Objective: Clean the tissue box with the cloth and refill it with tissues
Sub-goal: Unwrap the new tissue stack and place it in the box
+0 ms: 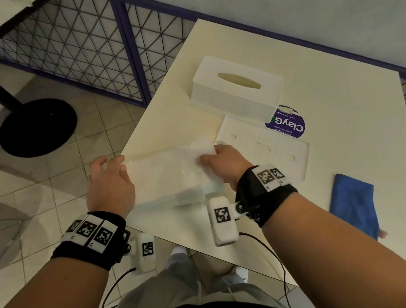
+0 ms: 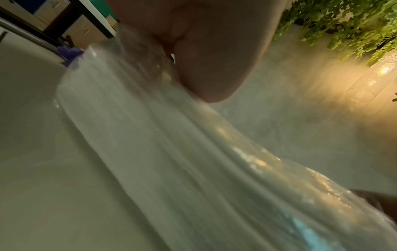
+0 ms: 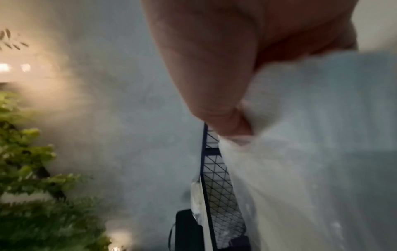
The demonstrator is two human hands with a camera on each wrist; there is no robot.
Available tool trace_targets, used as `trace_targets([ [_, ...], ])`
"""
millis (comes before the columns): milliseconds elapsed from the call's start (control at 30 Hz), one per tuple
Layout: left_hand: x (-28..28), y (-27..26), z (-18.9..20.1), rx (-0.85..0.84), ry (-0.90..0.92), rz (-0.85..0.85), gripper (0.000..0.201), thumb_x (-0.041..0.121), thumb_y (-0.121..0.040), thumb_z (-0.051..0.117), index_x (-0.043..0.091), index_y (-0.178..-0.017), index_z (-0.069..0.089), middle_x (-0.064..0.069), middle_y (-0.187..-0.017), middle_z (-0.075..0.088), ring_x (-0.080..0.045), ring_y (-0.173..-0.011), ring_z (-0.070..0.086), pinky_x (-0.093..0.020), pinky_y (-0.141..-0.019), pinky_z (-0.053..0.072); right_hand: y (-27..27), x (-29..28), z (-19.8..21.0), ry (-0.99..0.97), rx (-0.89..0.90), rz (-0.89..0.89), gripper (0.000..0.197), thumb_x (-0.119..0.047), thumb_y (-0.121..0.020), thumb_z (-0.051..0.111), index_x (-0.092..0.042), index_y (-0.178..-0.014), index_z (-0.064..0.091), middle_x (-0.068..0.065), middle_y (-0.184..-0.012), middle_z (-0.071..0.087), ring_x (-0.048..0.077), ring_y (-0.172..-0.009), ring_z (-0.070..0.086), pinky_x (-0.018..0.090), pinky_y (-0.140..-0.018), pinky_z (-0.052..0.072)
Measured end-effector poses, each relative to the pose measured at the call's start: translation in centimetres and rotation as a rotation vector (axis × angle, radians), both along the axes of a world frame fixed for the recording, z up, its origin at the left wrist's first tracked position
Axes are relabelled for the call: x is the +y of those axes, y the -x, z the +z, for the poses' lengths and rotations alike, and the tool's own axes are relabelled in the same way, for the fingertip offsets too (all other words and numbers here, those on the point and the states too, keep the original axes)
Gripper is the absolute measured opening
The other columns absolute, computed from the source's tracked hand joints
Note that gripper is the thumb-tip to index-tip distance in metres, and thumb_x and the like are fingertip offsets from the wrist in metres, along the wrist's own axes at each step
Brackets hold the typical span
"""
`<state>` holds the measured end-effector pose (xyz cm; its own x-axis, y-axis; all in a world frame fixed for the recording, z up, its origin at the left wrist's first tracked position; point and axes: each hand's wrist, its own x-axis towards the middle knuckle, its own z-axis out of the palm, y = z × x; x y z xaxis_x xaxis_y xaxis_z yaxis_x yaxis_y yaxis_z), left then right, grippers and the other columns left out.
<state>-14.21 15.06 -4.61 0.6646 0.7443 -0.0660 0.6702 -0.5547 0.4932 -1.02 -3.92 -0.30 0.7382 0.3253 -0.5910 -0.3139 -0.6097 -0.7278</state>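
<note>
A pack of white tissues [image 1: 169, 174] in clear plastic wrap lies at the near left corner of the white table [image 1: 341, 105]. My left hand [image 1: 110, 177] grips the wrap's left end; in the left wrist view the wrap [image 2: 171, 152] stretches away below my left hand [image 2: 199, 56]. My right hand [image 1: 218, 161] pinches the pack's right end, and the right wrist view shows my right hand [image 3: 232, 122] pinching the white tissues [image 3: 300, 152]. The white tissue box cover [image 1: 236, 88] with its oval slot stands farther back. Its flat base plate [image 1: 266, 147] lies beside my right hand. The blue cloth [image 1: 354, 203] lies at the right.
A purple round sticker [image 1: 291, 125] is on the table between box and base plate. A dark wire-mesh fence [image 1: 82, 43] and a black table foot [image 1: 37, 127] stand on the tiled floor to the left. A wall runs behind the table.
</note>
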Motion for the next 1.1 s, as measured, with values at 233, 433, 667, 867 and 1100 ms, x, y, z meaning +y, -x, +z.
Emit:
trace_targets([
  [233, 0.3, -0.3, 0.2, 0.054, 0.041, 0.030, 0.034, 0.033, -0.098, 0.037, 0.025, -0.126, 0.055, -0.003, -0.135, 0.040, -0.029, -0.107, 0.056, -0.044, -0.087, 0.046, 0.6, -2.6, -0.2, -0.126, 0.172, -0.147, 0.029, -0.016, -0.083, 0.064, -0.013, -0.111, 0.058, 0.010, -0.105, 0.066, 0.030, -0.088, 0.066, 0.045, -0.066, 0.060],
  [433, 0.5, -1.0, 1.5, 0.091, 0.085, 0.159, 0.033, 0.027, -0.100, 0.036, 0.014, -0.121, 0.057, -0.012, -0.136, 0.039, -0.036, -0.104, 0.054, -0.043, -0.083, 0.041, -0.6, -8.4, 1.7, -0.121, -0.043, -0.216, 0.029, -0.016, -0.087, 0.064, -0.012, -0.115, 0.055, 0.010, -0.108, 0.063, 0.031, -0.091, 0.065, 0.046, -0.062, 0.060],
  [667, -5.0, -3.2, 4.6, -0.377, -0.040, -0.242, 0.052, 0.034, -0.090, 0.060, 0.012, -0.134, 0.046, -0.015, -0.136, 0.039, -0.024, -0.120, 0.045, -0.032, -0.097, 0.040, 0.0, -18.5, 3.1, -0.277, -0.161, -0.422, 0.020, -0.010, -0.090, 0.062, -0.021, -0.106, 0.061, 0.007, -0.100, 0.069, 0.026, -0.086, 0.066, 0.037, -0.059, 0.058],
  [867, -13.4, -7.9, 4.3, -0.251, 1.169, -0.470, 0.122, 0.044, -0.050, 0.086, 0.027, -0.147, 0.014, 0.006, -0.140, 0.043, -0.011, -0.126, 0.047, -0.034, -0.107, 0.039, 1.9, -20.8, 2.5, -0.392, -0.178, -0.428, 0.032, -0.009, -0.091, 0.060, -0.016, -0.121, 0.058, 0.005, -0.104, 0.071, 0.019, -0.088, 0.070, 0.039, -0.063, 0.058],
  [1100, -15.2, -8.3, 1.0, -0.226, 0.877, -0.533, 0.048, 0.012, -0.059, 0.065, 0.032, -0.102, 0.056, 0.004, -0.096, 0.067, -0.013, -0.088, 0.064, -0.018, -0.072, 0.050, 2.8, -22.1, -0.9, -0.260, -0.271, -0.380, 0.032, 0.000, -0.083, 0.067, -0.029, -0.095, 0.060, -0.011, -0.080, 0.070, -0.005, -0.074, 0.064, 0.010, -0.068, 0.051],
])
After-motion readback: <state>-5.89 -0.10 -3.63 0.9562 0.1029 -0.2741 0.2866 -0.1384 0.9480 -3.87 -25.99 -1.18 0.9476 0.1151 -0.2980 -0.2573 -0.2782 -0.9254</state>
